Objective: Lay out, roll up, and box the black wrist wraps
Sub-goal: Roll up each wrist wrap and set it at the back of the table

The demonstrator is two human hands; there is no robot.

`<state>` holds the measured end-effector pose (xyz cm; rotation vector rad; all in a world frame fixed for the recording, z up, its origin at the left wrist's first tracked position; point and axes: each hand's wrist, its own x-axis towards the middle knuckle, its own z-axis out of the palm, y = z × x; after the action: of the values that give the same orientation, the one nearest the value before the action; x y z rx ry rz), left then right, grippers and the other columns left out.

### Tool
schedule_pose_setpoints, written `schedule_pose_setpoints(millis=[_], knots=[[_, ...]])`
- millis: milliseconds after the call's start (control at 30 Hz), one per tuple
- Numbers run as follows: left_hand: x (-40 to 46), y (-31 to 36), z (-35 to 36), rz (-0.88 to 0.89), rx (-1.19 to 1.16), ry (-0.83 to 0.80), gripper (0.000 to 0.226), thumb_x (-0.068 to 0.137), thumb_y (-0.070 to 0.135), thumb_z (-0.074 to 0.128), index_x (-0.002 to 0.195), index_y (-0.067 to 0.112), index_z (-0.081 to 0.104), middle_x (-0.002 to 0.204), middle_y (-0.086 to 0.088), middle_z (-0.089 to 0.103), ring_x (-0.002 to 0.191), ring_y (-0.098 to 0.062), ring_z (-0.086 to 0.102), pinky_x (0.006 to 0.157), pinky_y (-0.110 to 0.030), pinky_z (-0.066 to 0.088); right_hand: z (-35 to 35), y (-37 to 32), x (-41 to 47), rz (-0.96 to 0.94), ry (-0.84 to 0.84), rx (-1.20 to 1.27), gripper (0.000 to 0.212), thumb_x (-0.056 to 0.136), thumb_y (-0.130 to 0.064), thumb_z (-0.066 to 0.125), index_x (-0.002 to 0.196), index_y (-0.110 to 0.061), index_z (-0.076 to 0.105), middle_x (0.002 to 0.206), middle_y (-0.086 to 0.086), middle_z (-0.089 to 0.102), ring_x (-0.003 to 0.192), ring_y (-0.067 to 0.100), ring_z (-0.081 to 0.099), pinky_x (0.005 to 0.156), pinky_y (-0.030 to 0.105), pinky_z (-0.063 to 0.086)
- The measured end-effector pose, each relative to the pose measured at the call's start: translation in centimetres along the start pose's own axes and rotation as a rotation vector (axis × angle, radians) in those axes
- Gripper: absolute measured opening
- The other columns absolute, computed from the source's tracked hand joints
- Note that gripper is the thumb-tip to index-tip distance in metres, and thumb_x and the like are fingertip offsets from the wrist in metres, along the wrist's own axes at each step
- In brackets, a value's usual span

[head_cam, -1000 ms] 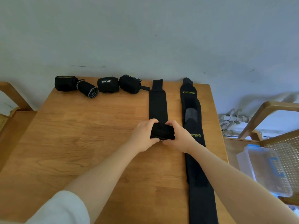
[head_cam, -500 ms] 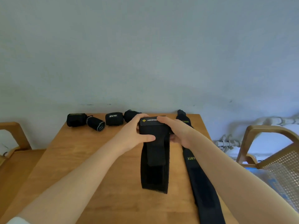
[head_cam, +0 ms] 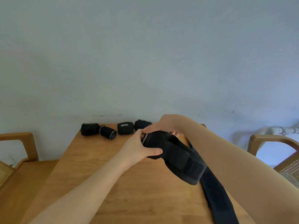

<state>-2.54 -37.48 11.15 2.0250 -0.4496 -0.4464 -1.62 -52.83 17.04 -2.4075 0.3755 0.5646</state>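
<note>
I hold a partly rolled black wrist wrap (head_cam: 174,156) above the wooden table (head_cam: 100,175). My left hand (head_cam: 139,149) grips the rolled end, thumb across its near side. My right hand (head_cam: 163,126) reaches over the top of the roll, fingers curled behind it. The wrap's loose tail hangs down to the right, tilted. A second black wrap (head_cam: 216,196) lies flat and stretched out along the table's right side, partly hidden by my right arm. Several rolled black wraps (head_cam: 125,128) line the table's far edge by the wall.
A wooden chair (head_cam: 273,143) with a woven cane seat stands to the right of the table. Another wooden chair (head_cam: 21,143) stands at the left. The pale wall rises directly behind the table.
The wrap left the table: both hands lifted it, then turned it so its tail swings right. My right hand moved over the top of the roll. The camera tilted up.
</note>
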Motion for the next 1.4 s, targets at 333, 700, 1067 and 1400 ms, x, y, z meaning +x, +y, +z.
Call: schedule_pose_setpoints(millis=[333,700,1067,1400], knots=[[-0.9,-5.3,0.4,-0.280,-0.404,0.043,0.049,0.078,0.029,0.074,0.120,0.018,0.052,0.105,0.003,0.064,0.096,-0.014,0.060,0.082,-0.029,0.048,4.0,4.1,-2.5,-0.335,0.596,0.089,0.019,0.093,-0.028,0.056,0.109,-0.021,0.062,0.102,-0.006,0.060,0.092,0.010,0.055,0.073,0.018,0.040],[-3.4,-15.0,5.5,-0.545,-0.292,0.051,0.054,0.076,0.030,0.078,0.119,0.017,0.049,0.108,0.000,0.059,0.094,-0.019,0.057,0.076,-0.029,0.045,18.5,11.2,0.3,0.100,0.312,0.116,0.039,0.094,-0.026,0.057,0.131,-0.012,0.050,0.125,0.004,0.054,0.098,0.015,0.056,0.079,0.022,0.044],[-4.0,-16.8,5.0,-0.257,0.768,-0.021,0.087,0.081,0.060,0.061,0.146,0.021,0.019,0.135,-0.008,0.039,0.111,-0.022,0.053,0.077,-0.027,0.047,24.8,10.9,3.1,0.288,0.279,0.106,0.037,0.092,-0.019,0.060,0.126,-0.011,0.047,0.122,0.008,0.053,0.111,0.024,0.052,0.092,0.034,0.048],[-4.5,-15.9,5.2,-0.112,1.048,-0.132,0.061,0.096,0.050,0.042,0.148,0.034,0.014,0.150,-0.015,0.015,0.093,-0.023,0.062,0.068,-0.024,0.046,25.5,10.1,3.8,0.491,0.250,0.186,0.029,0.090,-0.025,0.063,0.115,-0.011,0.058,0.100,0.008,0.065,0.103,0.027,0.057,0.084,0.041,0.054]])
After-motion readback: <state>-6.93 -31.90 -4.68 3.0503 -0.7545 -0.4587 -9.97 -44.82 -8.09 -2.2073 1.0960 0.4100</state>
